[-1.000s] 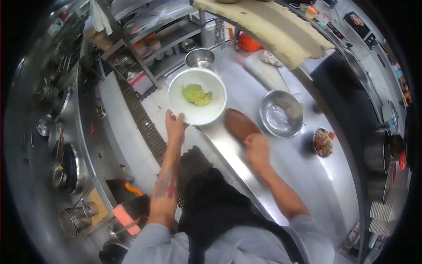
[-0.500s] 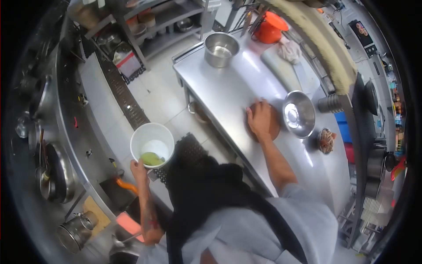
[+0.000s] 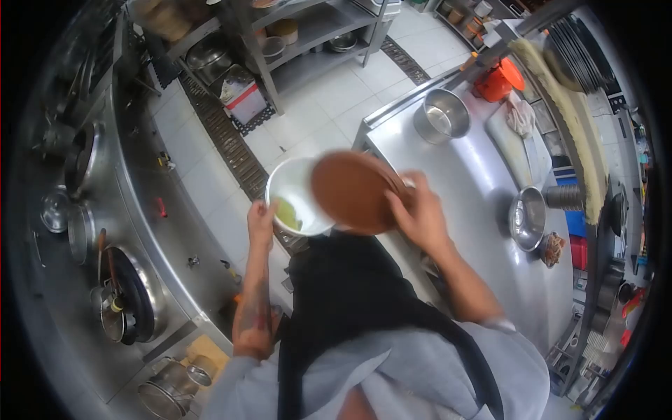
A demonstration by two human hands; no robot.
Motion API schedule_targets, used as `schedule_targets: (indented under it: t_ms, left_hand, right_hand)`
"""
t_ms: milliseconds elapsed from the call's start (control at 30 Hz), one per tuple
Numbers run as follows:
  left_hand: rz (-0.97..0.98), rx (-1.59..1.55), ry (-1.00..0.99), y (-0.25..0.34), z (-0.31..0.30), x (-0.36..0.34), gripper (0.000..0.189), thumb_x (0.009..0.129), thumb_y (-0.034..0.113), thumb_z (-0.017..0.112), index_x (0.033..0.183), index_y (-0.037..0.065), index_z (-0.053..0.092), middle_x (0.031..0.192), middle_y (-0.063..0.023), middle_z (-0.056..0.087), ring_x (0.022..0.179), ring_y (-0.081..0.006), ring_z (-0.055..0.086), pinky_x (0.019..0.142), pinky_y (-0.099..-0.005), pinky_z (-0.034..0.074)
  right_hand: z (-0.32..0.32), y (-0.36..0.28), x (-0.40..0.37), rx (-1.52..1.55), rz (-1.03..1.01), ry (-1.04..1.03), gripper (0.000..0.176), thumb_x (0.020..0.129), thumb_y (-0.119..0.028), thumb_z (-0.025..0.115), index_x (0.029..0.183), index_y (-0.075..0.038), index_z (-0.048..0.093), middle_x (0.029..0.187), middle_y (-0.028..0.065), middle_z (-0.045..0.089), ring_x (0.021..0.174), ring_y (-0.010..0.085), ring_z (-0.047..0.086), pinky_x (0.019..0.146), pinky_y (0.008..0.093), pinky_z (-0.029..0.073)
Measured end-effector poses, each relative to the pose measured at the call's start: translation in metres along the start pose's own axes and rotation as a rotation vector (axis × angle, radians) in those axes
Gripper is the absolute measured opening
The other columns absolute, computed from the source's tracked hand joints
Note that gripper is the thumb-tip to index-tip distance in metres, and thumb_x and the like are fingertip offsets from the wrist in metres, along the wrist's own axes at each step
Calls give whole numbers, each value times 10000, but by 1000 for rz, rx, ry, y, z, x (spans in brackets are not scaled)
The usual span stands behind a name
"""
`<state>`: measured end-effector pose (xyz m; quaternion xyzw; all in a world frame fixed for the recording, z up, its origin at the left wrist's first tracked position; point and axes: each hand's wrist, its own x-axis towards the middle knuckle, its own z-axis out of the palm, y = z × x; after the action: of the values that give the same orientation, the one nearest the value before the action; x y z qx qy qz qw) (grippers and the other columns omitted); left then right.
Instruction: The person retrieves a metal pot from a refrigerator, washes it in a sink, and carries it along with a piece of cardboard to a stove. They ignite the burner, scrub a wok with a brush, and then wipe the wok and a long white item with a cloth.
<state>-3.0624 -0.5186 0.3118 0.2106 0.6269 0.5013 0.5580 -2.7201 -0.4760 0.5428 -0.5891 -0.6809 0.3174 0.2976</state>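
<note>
My left hand [image 3: 260,222] grips the rim of a white plastic tub [image 3: 280,183], with some green food [image 3: 288,213] against its inner wall. In my right hand [image 3: 423,217] is a round brown disc [image 3: 353,192], flat like a lid or plate. My thumb lies on its face and my fingers curl behind its edge. The disc is tilted and slightly blurred, and overlaps the right side of the tub in this view. Both are held in front of my black apron [image 3: 350,280].
On the steel table [image 3: 476,203] to my right are a deep steel pot [image 3: 442,117], a steel bowl [image 3: 526,219], a small container of food [image 3: 552,250] and a cutting board [image 3: 507,145]. Pans [image 3: 133,294] line the steel counter [image 3: 157,231] on my left.
My right hand has lifted the brown disc off the steel table and brought it left, over beside the tub. The tub stays in my left hand. My view has shifted.
</note>
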Motion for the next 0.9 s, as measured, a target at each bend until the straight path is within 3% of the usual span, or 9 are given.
schedule_targets:
  t_ms: [67, 200, 267, 433, 567, 633, 700, 833, 900]
  left_hand:
    - [-65, -111, -30, 61, 6, 18, 253, 910, 213, 700, 1053, 46, 574, 955, -53, 634, 817, -138, 629, 695, -295, 531]
    - [66, -161, -119, 131, 22, 59, 319, 871, 231, 761, 1044, 36, 578, 906, -44, 622, 796, -115, 593, 700, -257, 485]
    - [174, 110, -11, 144, 20, 91, 350, 813, 189, 816, 980, 22, 557, 841, -40, 607, 763, -103, 583, 674, -248, 476]
    - [-1, -21, -1, 129, -9, 218, 392, 772, 168, 856, 945, 33, 531, 840, -41, 608, 738, -105, 590, 669, -246, 494]
    - [-121, 453, 109, 113, -9, 332, 520, 756, 240, 879, 1060, -16, 543, 931, -116, 624, 837, -163, 640, 735, -278, 533]
    - [315, 1125, 312, 123, 1, 357, 730, 752, 278, 880, 1290, -31, 495, 1163, -211, 571, 1027, -232, 633, 856, -329, 539]
    - [58, 706, 116, 114, -18, 372, 856, 771, 275, 862, 1445, 26, 395, 1366, -225, 439, 1157, -285, 581, 946, -379, 516]
    - [-121, 744, 224, 53, -75, 308, 667, 813, 234, 826, 1363, 45, 501, 1279, -176, 530, 1014, -278, 634, 846, -372, 549]
    - [-351, 886, 245, 43, -93, 262, 462, 818, 206, 780, 1186, 12, 581, 1056, -178, 610, 918, -275, 647, 798, -380, 536]
  right_hand:
    - [63, 12, 66, 398, 150, -82, 391, 894, -186, 699, 1200, -45, 501, 972, 202, 724, 964, 362, 709, 764, 379, 553]
    - [149, 45, 169, -176, 19, -132, 457, 903, -125, 700, 1301, -75, 481, 1184, 225, 652, 1030, 242, 664, 838, 355, 542]
    - [173, 38, 205, 569, 496, -352, 576, 880, -89, 714, 1381, -69, 431, 1253, 230, 596, 1102, 277, 632, 881, 402, 547]
    - [253, 102, 315, 895, 836, -889, 566, 869, -76, 723, 1352, -9, 434, 1182, 184, 612, 1005, 275, 665, 852, 434, 581]
    - [336, 177, 391, 834, 979, -703, 536, 901, -146, 708, 1347, 8, 453, 1188, 171, 609, 981, 308, 667, 852, 447, 586]
    - [376, 246, 440, 830, 981, -636, 441, 907, -189, 704, 1255, 10, 522, 1173, 158, 615, 952, 307, 668, 796, 422, 588]
    - [397, 284, 489, 763, 1004, -584, 306, 871, -268, 741, 1007, -22, 623, 986, 102, 664, 856, 255, 664, 656, 349, 545]
    - [447, 354, 597, 443, 959, -171, 320, 831, -213, 726, 984, 51, 628, 766, 117, 612, 550, 212, 588, 464, 308, 446]
    - [477, 372, 628, 669, 1046, 26, 272, 863, -162, 687, 1014, 55, 625, 829, 116, 614, 655, 219, 603, 580, 295, 511]
